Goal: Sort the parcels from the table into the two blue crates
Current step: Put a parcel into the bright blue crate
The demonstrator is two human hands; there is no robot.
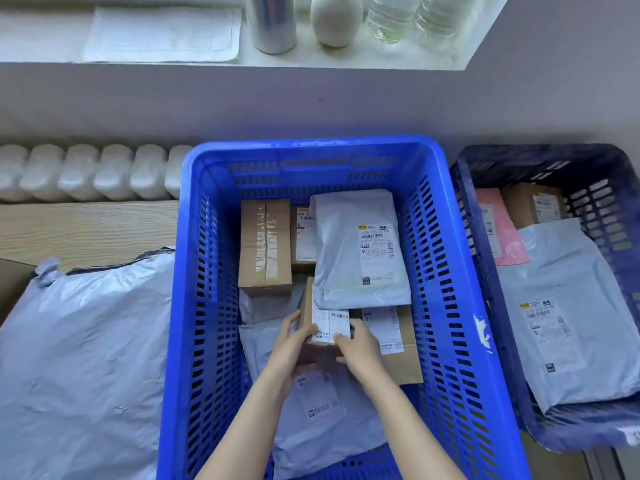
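Hands meet low inside the bright blue crate, and both grip 1 small cardboard box with a white label on top. The left hand curls round the box's left side with its thumb lying on the upper face. The right hand pinches the near right corner, thumb on the label and fingers tucked beneath. The box is tilted, its far end tucked under the grey mailer that lies just beyond the fingertips.

Beyond the left hand stands a taped brown carton, with a labelled carton touching its right side. Just right of the right hand lies a flat brown box. Under both wrists lies a crumpled grey bag.

Well to the left of the left hand, outside the crate, a large grey parcel rests on the wooden table. Far right of the right hand sits the dark blue crate, which holds a pink mailer, a brown box and a pale grey mailer.
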